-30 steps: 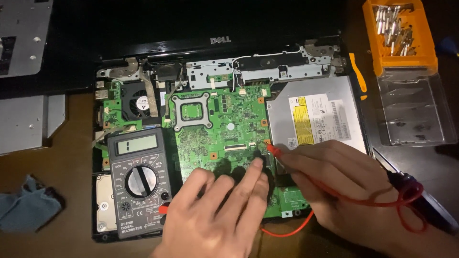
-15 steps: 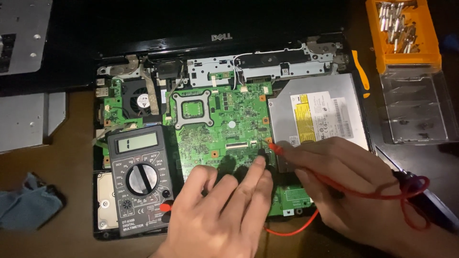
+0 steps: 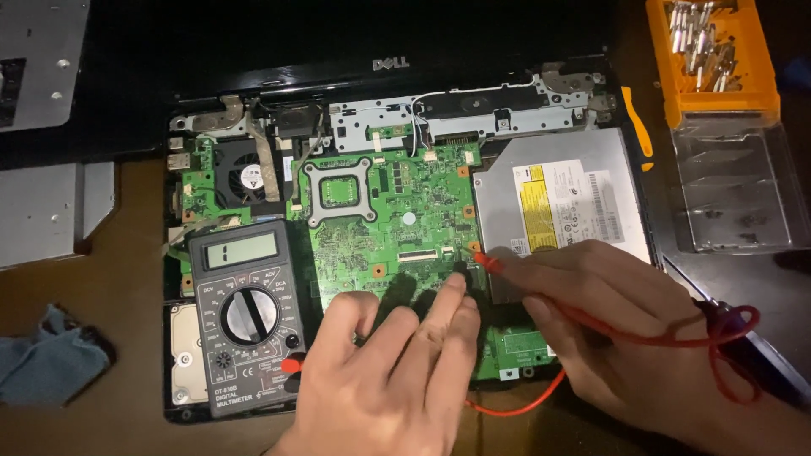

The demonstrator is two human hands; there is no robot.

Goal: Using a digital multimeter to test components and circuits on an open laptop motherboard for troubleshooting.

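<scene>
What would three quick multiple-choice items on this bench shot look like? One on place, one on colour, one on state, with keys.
1. Where does the multimeter lie?
A. on the left part of the opened laptop, beside the green board
B. on the silver optical drive
C. inside the orange parts tray

2. What colour is the probe held in the right hand?
A. blue
B. red
C. yellow

3. What state is the laptop in?
A. closed, with its cover on
B. keyboard still fitted
C. opened up, with board and fan bare

Key:
1 A: the meter sits left of the green board, over the laptop's lower left corner.
2 B: the probe and its lead are red, its tip at the board's right edge by the optical drive.
3 C: the board, the fan and the drive all lie uncovered.
</scene>
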